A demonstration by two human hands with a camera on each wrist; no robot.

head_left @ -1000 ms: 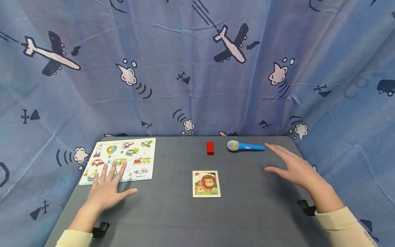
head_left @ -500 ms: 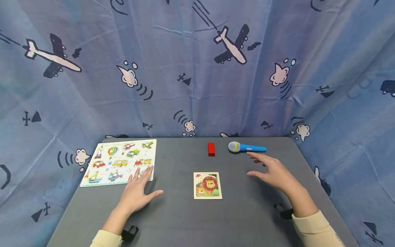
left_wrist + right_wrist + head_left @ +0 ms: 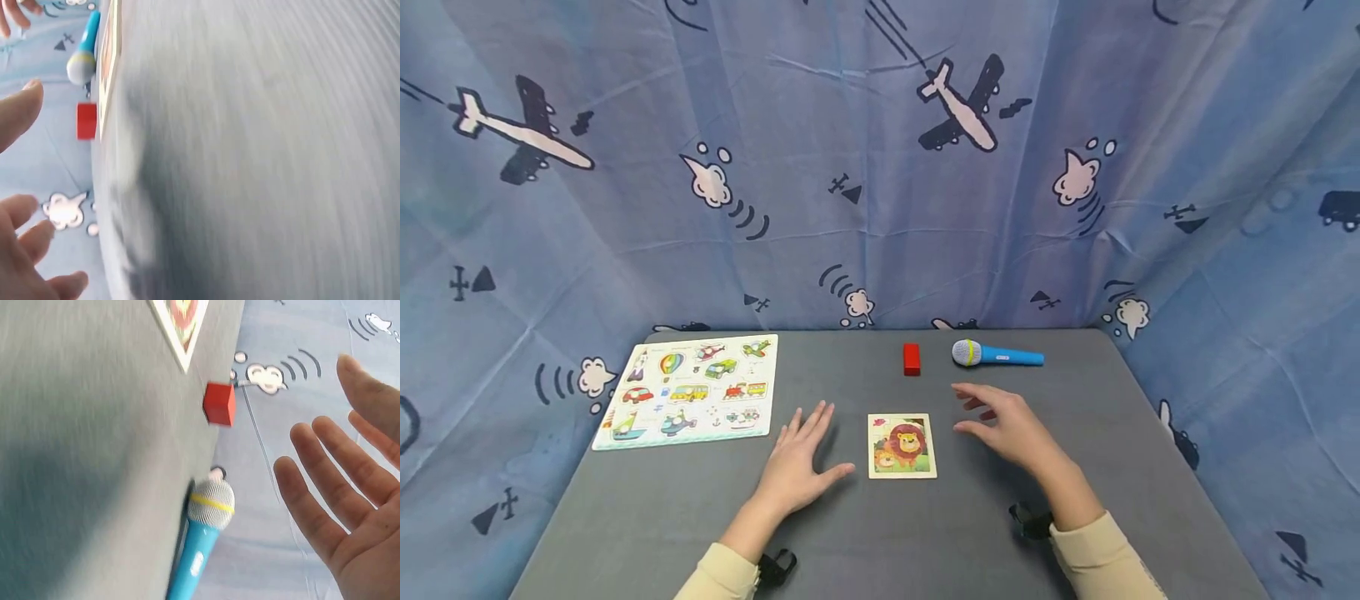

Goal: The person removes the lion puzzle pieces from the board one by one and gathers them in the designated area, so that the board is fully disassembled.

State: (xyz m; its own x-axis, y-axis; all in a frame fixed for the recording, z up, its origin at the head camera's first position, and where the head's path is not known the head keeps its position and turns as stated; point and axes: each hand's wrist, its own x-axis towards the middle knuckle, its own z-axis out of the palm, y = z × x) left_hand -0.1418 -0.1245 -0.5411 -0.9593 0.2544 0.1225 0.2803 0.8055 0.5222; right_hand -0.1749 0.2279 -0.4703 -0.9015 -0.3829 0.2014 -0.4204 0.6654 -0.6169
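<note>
A small square lion puzzle (image 3: 902, 447) lies flat near the middle of the grey table, between the two hands. My left hand (image 3: 796, 468) hovers just left of it, fingers spread and thumb towards it, holding nothing. On the puzzle's other side my right hand (image 3: 1009, 427) hangs above the table, its fingers loosely bent and empty. Behind the right hand lies a blue toy microphone (image 3: 997, 354) with a grey head. A red block (image 3: 912, 360) sits left of the microphone. In the right wrist view the right palm (image 3: 369, 550) shows with nothing in it.
A white board with vehicle pictures (image 3: 688, 392) lies at the table's back left. The grey table (image 3: 880, 542) ends at a blue curtain (image 3: 790, 167) printed with planes, which hangs behind it and along both sides. Black straps circle both wrists.
My left hand has moved right, off the vehicle board to beside the lion puzzle. The right hand has come left from beyond the microphone's end towards the puzzle. The objects lie where they were.
</note>
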